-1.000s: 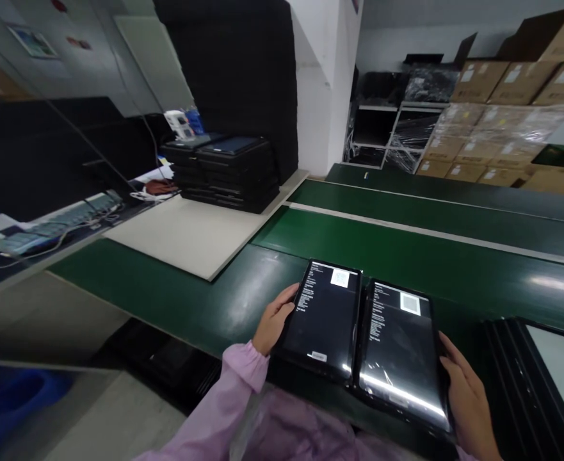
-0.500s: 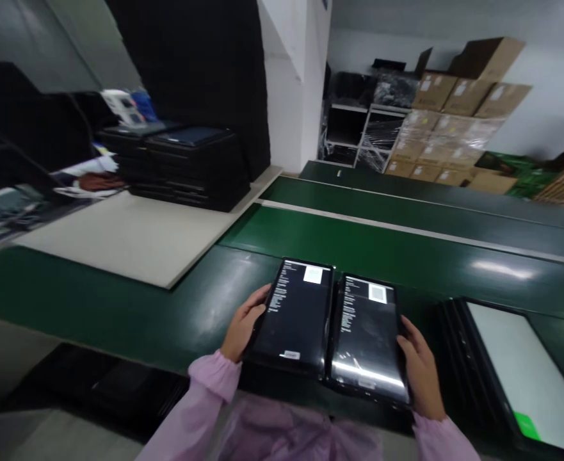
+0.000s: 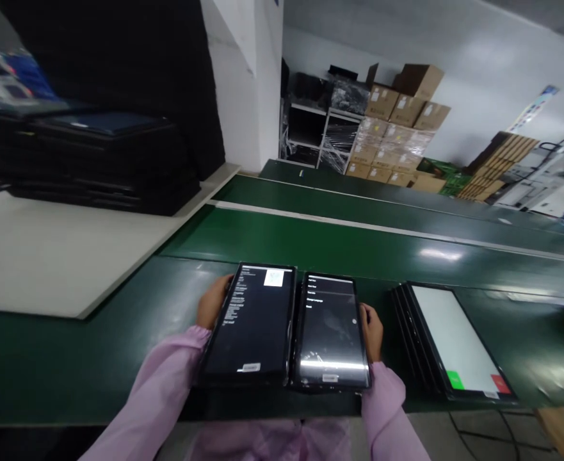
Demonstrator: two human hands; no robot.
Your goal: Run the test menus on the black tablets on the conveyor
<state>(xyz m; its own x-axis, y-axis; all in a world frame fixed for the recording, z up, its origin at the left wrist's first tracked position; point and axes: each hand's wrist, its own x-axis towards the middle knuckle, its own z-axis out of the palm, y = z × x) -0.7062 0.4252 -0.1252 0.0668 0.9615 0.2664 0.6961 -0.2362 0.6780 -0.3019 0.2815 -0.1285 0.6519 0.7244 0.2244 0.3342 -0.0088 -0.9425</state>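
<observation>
Two black tablets lie side by side in front of me, with a narrow gap between them. The left tablet (image 3: 255,336) shows lines of white text and a white square code at the top right. On the right tablet (image 3: 330,339) a short text list is lit, and a bright reflection crosses its lower part. My left hand (image 3: 213,302) grips the left tablet's outer edge, its fingers partly hidden behind it. At the right tablet's outer edge my right hand (image 3: 372,331) is closed, fingers curled against the side.
A stack of tablets (image 3: 447,339) stands to the right, its top screen white with green and red corners. Tall black stacks (image 3: 113,163) rest on a pale board (image 3: 46,256) at left. Green work surface (image 3: 272,234) extends behind; cartons (image 3: 387,144) are piled beyond.
The view has turned right. The right tablet's screen switched from dense text with a code to a short list. My right thumb has moved off its front to the edge.
</observation>
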